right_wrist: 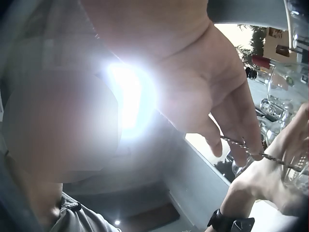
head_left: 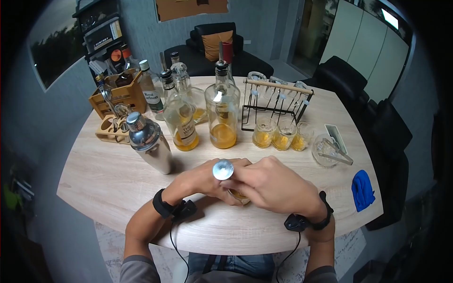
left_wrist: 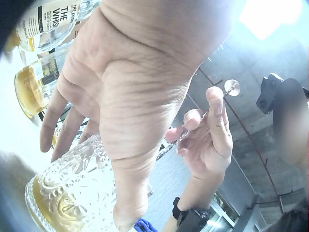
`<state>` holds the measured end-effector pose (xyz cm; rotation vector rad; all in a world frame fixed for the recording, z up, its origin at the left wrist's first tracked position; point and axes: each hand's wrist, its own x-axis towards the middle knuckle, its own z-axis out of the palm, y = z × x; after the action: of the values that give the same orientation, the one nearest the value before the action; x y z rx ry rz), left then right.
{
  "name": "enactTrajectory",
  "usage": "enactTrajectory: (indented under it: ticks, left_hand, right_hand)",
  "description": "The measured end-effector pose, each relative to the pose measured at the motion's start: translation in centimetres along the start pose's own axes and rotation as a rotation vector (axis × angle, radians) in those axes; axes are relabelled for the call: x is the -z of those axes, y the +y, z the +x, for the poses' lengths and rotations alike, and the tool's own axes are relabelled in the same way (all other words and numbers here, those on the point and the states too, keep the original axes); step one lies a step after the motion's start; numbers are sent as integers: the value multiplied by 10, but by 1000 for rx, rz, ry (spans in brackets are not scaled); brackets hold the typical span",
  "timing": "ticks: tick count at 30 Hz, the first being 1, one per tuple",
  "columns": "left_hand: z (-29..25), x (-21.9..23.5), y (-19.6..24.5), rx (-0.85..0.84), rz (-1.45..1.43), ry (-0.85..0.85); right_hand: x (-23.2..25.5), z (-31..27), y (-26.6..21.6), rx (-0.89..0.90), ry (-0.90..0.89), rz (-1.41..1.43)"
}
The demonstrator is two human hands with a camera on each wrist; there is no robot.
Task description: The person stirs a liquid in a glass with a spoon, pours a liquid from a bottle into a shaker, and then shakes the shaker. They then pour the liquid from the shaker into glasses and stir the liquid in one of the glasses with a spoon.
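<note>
Low over the near middle of the table, my left hand (head_left: 203, 180) holds a patterned glass (left_wrist: 72, 193) with amber liquid, thumb on one side and fingers on the other. My right hand (head_left: 281, 184) pinches the twisted stem of a bar spoon (right_wrist: 235, 141) between thumb and fingers. The spoon's round disc end (head_left: 223, 170) points up toward the head camera, while its stem slants down to the glass. In the head view the hands cover most of the glass, and the spoon's lower end is hidden.
A cocktail shaker (head_left: 152, 148) stands at the left, with pourer-topped bottles (head_left: 222, 118) behind the hands. Beyond are a wooden caddy (head_left: 125, 96) and a mug rack (head_left: 276, 111). To the right sit small amber-filled glasses (head_left: 283, 137), tongs (head_left: 336, 158) on a glass bowl, and a blue cloth (head_left: 362, 191).
</note>
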<state>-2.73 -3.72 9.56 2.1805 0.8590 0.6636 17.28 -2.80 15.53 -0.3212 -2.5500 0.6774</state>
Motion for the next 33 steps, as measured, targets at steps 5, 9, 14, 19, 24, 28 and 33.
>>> enactTrajectory:
  ticks: [5,9,14,19,24,28,33]
  left_hand:
    - [-5,4,11,155,-136,-1]
    - [-1,-13,-22,190,316,-134]
    - [4,-3,-1,278,318,-193]
    - [-2,3,2,130,-15,-72]
    - [-2,-12,-15,185,294,-69]
    - [0,-11,-17,-23,415,16]
    - [0,-6,-18,-69,-10,43]
  right_hand:
    - [-4,3,2,-98,-13,11]
    - [0,2,12,-163,100,11]
    - [14,-2,1,-232,-24,-6]
    - [-2,2,2,-30,-37,5]
    - [1,2,15,-135,85,-3]
    - [14,-1,9,-241,-61,-18]
    - [6,0,-1,9,-44,16]
